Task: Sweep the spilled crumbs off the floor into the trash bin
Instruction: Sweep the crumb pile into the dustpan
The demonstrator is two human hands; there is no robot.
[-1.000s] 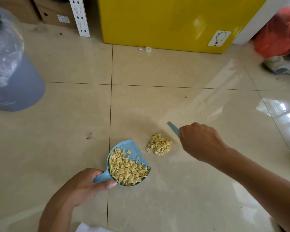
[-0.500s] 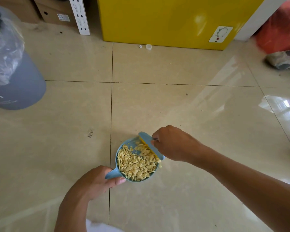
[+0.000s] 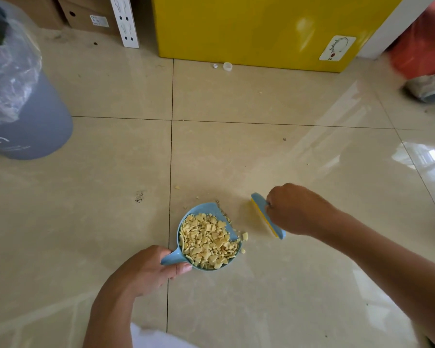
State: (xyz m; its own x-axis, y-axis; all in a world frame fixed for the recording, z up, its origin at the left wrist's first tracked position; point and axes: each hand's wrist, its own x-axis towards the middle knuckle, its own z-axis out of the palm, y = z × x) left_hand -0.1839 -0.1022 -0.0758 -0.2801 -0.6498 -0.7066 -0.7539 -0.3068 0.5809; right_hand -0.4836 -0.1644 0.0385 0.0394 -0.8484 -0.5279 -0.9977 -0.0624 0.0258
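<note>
Pale, flaky crumbs [image 3: 209,243] heap a rounded blue plastic dustpan [image 3: 206,209] on the floor [image 3: 261,159], just right of a tile seam. The left hand [image 3: 148,270] is clamped on its handle. The right hand [image 3: 294,209] is clamped on a brush [image 3: 266,214] nearby. Open glossy tile reaches the bag-lined grey trash bin [image 3: 35,126], far left.

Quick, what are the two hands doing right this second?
Left hand: closed around the handle of the blue dustpan, which is full of crumbs.
Right hand: closed on the small blue brush, beside the dustpan.
</note>
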